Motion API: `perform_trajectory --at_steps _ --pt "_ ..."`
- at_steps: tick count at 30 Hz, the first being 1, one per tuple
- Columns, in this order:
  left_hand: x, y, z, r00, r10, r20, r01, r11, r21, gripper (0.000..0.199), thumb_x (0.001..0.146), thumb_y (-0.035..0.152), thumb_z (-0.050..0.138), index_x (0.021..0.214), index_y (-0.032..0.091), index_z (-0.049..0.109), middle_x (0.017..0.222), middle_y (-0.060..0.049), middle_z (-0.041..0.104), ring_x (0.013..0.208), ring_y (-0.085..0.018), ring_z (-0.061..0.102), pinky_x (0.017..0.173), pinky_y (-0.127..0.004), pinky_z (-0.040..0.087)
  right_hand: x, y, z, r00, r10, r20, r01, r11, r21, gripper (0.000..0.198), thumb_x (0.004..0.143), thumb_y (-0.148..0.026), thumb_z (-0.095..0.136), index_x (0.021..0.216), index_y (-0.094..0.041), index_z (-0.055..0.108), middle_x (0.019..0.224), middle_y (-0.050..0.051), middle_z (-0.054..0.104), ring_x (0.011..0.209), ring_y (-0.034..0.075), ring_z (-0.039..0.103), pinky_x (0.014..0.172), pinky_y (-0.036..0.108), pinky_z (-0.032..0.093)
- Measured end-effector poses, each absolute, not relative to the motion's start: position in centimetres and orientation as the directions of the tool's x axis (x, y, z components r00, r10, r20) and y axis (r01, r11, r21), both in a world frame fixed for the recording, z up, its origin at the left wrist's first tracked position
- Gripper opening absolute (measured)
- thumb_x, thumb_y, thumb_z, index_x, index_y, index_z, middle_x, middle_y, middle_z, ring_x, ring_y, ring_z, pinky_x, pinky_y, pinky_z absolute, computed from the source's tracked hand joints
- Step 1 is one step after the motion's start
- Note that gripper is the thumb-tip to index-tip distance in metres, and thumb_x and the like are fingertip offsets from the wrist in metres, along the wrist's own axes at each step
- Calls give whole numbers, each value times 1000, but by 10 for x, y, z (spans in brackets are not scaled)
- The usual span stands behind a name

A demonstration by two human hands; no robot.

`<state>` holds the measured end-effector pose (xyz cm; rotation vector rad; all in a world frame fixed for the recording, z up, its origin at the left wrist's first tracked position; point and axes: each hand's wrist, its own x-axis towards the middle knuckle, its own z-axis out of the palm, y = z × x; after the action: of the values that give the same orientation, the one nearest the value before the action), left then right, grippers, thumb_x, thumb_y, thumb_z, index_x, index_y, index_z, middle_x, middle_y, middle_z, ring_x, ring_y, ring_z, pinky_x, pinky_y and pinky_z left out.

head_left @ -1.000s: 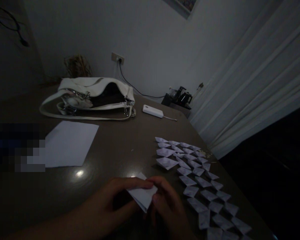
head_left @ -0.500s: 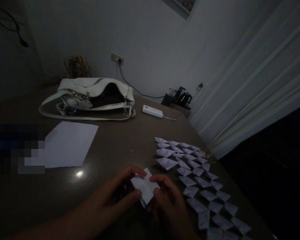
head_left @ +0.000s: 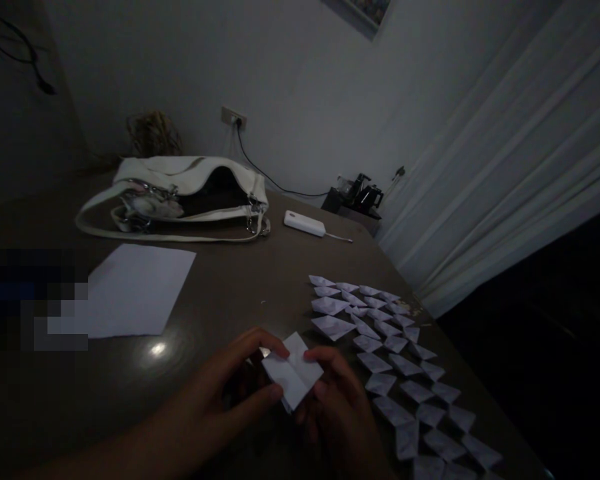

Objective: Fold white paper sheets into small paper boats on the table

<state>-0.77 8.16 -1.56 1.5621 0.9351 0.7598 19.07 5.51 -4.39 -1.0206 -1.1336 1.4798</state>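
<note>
A small piece of folded white paper (head_left: 295, 375), a squarish diamond with a crease down its middle, is held above the table's near edge. My left hand (head_left: 240, 387) pinches its left side, thumb and index finger on the top face. On the right side, my right hand (head_left: 343, 400) grips it the same way, index finger near the upper corner and thumb lower down. The other fingers are in shadow beneath the paper. Just right of my hands stand rows of several folded paper boats (head_left: 405, 363).
A large white sheet (head_left: 140, 290) lies at the left of the dark table (head_left: 240, 280). Behind it rests a white handbag (head_left: 190, 193), unzipped, beside a white power bank (head_left: 304, 223). A dark kettle set (head_left: 357, 195) stands at the far corner, near a pale curtain (head_left: 495, 147).
The folded paper has been flattened into a fuller diamond between my fingers. Both hands keep their grip, with my right index finger shifted slightly. Nothing else has visibly moved.
</note>
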Motion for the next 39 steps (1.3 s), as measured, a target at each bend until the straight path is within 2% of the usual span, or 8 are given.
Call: perform_trajectory --at_steps 7,14,23,28,32,39 --pt "-7 82 -21 491 870 -44 106 -10 994 31 86 40 57 109 20 51 89 -2 61 82 -17 58 72 -27 45 186 55 -41 -155 987 -42 -279 -85 -956 30 82 -41 67 101 -24 50 76 -2 59 52 6 56 41 11 37" --pt "-6 88 -32 536 840 83 12 -106 994 21 89 40 55 94 20 55 96 -4 60 81 -16 57 69 -27 45 185 56 -43 -188 982 -27 -297 -83 -951 28 82 -43 68 90 -22 53 62 -4 59 48 6 54 39 10 36" --pt "-6 86 -32 509 858 74 14 -94 995 19 88 38 57 92 19 57 90 -3 60 78 -16 57 68 -26 45 186 54 -41 -199 980 -26 -281 -82 -956 25 84 -42 66 95 -21 58 64 -3 61 48 5 53 41 10 37" --pt "-6 89 -28 533 838 117 25 -154 988 21 91 38 53 84 19 59 89 -2 59 81 -16 57 70 -25 45 188 51 -39 -255 967 -10 -173 -56 -983 25 85 -39 67 102 -23 58 69 -3 60 56 7 55 49 14 41" --pt "-7 89 -25 512 852 113 61 -167 984 19 88 38 57 93 21 63 90 -2 60 81 -17 57 70 -26 44 189 50 -38 -253 967 -9 -121 -41 -992 24 84 -38 68 100 -22 60 72 -2 61 61 8 57 56 16 44" --pt "-7 87 -27 539 832 128 -20 -139 990 19 82 33 65 98 22 64 97 -2 60 88 -18 59 75 -28 46 189 52 -40 -237 971 -3 -127 -34 -991 24 87 -42 63 100 -22 60 64 -4 55 49 6 49 46 15 39"
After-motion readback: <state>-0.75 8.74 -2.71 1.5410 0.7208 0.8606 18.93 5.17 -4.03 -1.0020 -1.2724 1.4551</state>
